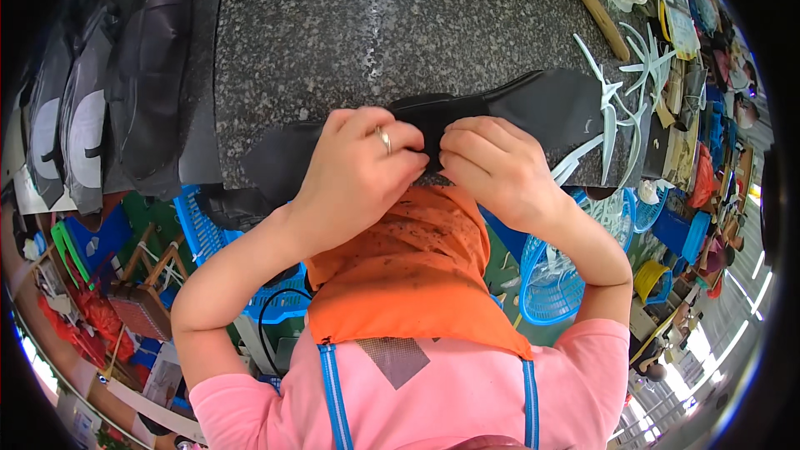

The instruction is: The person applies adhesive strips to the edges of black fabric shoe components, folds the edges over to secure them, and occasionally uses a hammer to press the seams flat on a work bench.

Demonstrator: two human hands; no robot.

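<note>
Both hands, left hand (354, 171) and right hand (492, 168), pinch the middle of a black leather piece (533, 104) lying at the near edge of the granite table (375, 25). Right, below it, a blue basket (550, 283) holds white plastic strips (612, 208).

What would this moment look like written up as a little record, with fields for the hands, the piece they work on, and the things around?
left hand: pinching the middle of the black piece, ring on one finger
right hand: pinching the same spot from the other side
black piece: long, flat, dark, lying across the speckled stone slab
stack at left: more dark pieces piled on the slab's edge
white plastic strips: beside the right hand
blue baskets: below the slab
clothing: orange apron over a pink top
</note>
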